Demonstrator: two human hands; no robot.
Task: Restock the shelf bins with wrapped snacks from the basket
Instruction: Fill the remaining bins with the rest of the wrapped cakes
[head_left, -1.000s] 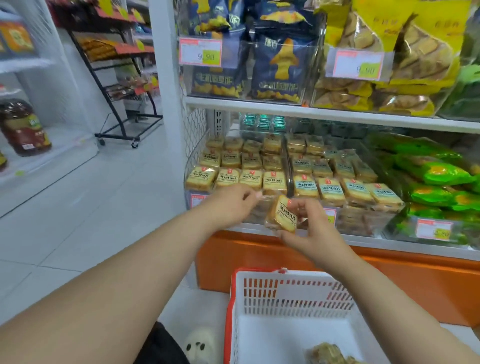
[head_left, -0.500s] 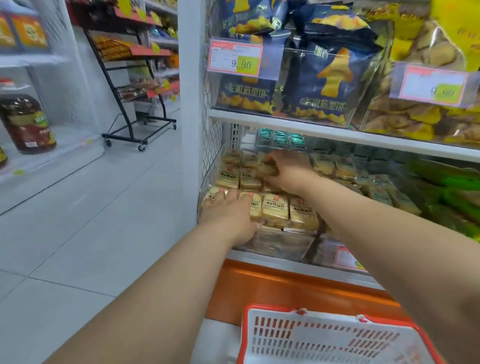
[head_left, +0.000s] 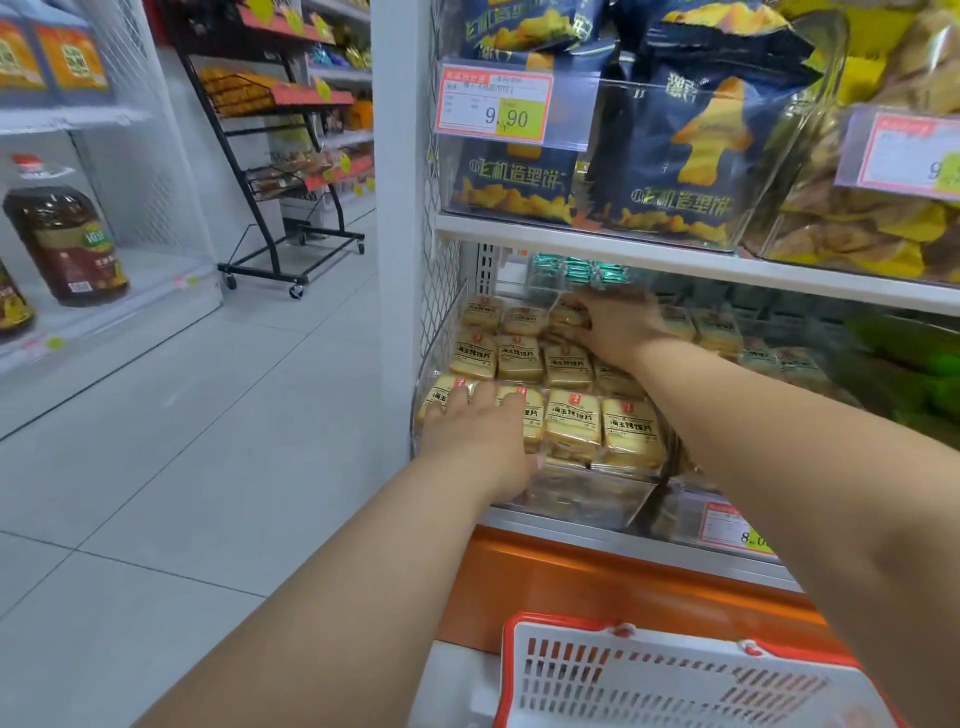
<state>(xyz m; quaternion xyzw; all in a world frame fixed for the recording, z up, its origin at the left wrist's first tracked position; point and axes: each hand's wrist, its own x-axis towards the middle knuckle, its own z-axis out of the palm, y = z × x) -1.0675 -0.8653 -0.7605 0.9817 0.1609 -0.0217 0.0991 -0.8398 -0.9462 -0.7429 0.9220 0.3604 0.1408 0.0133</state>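
A clear shelf bin (head_left: 587, 499) on the lower shelf holds rows of yellow wrapped snacks (head_left: 571, 426). My left hand (head_left: 478, 436) lies flat with straight fingers on the front-row packets at the bin's left end. My right hand (head_left: 618, 325) reaches over them to the back row, where its fingers curl round one wrapped snack (head_left: 566, 312). The white basket (head_left: 571, 621) with a red rim sits below at the bottom edge; its contents are out of view.
The upper shelf (head_left: 675, 249) carries dark blue snack bags (head_left: 675, 171) and a 9.90 price tag (head_left: 493, 106). Green packets (head_left: 914, 364) fill the bin to the right. The shelf has an orange base (head_left: 597, 577). A black wheeled rack (head_left: 291, 260) and oil bottle (head_left: 65, 244) stand left.
My right hand carried the snack from the bin's front up to the back row. My left hand settled flat on the front row. The view moved closer to the shelf.
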